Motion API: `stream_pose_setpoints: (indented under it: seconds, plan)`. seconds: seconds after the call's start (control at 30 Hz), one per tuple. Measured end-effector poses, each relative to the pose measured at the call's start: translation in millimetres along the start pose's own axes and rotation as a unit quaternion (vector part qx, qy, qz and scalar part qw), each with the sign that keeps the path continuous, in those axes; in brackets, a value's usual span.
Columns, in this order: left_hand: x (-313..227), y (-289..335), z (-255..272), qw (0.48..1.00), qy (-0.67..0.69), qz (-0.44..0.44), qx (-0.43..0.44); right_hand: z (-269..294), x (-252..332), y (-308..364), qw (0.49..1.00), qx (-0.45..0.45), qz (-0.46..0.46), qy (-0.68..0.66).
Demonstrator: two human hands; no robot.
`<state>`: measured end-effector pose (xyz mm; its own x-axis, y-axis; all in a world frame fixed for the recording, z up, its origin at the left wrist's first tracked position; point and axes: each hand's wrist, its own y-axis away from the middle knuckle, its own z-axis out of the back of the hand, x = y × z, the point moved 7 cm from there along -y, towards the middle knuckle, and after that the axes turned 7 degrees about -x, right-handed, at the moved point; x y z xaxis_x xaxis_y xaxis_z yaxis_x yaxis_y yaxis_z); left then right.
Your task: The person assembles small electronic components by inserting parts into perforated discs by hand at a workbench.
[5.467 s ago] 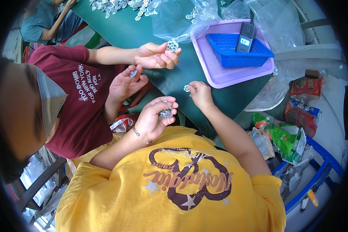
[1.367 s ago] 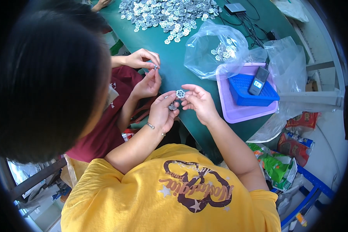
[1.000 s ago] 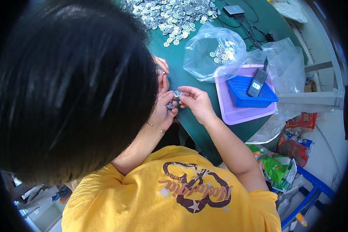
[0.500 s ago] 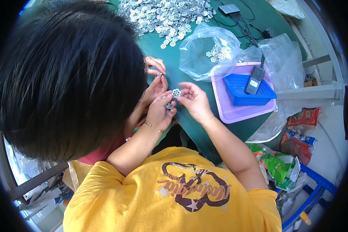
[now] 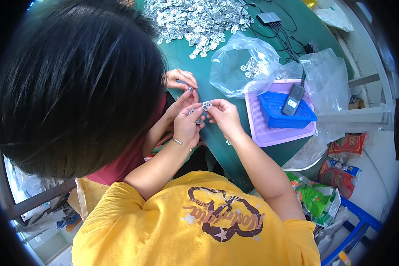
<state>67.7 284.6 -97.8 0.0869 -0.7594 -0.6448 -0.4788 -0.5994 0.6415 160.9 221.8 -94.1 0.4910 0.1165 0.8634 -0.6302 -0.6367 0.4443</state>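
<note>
My left hand [image 5: 188,127] pinches a small silver flower-shaped metal piece [image 5: 206,105] with several round holes. More such pieces [image 5: 199,119] sit against its palm and curled fingers. From the other side, the thumb and fingertips of my right hand [image 5: 226,119] close on the edge of the same flower-shaped piece. Both hands are over the near edge of the green table. Just left of them, a co-worker's hands [image 5: 181,80] hold a small metal part [image 5: 190,88].
A big heap of flower-shaped pieces [image 5: 195,22] covers the table's far side. To the right are a clear plastic bag [image 5: 226,82] with pieces inside, a lilac tray [image 5: 257,135], a blue basket [image 5: 292,122] holding a dark handheld device [image 5: 293,99], and a cabled grey box [image 5: 268,18].
My right hand has closed its fingers onto the flower-shaped piece, having been more open beside it. A loose piece now shows by my right wrist. The whole view has shifted slightly.
</note>
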Motion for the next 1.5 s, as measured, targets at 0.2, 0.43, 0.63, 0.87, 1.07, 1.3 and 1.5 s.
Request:
stream_pose_setpoints:
  seconds: [0.2,0.43,0.63,0.87,1.07,1.3,1.5]
  plan:
    - [-2,-6,2,0.997,-0.046,-0.065,-0.002,-4,3,-10,0.998,0.009,-0.045,0.047]
    - [-6,-10,3,0.999,-0.019,-0.044,0.0,-7,1,-7,0.994,0.053,-0.088,-0.028]
    - [-6,-7,-1,0.999,0.041,0.024,0.019,-16,9,-3,0.994,0.069,0.084,0.008]
    - [-1,-8,-5,0.995,0.038,0.044,0.08,-10,14,3,0.989,0.082,0.126,-0.006]
    - [-1,4,-11,0.989,0.07,0.078,0.101,11,-9,2,0.997,0.039,-0.03,-0.056]
    - [0,5,-8,0.988,0.072,0.099,0.091,8,-1,6,0.988,0.057,-0.06,-0.129]
    - [2,6,-10,0.984,0.095,0.111,0.101,8,-3,4,0.986,0.056,-0.059,-0.144]
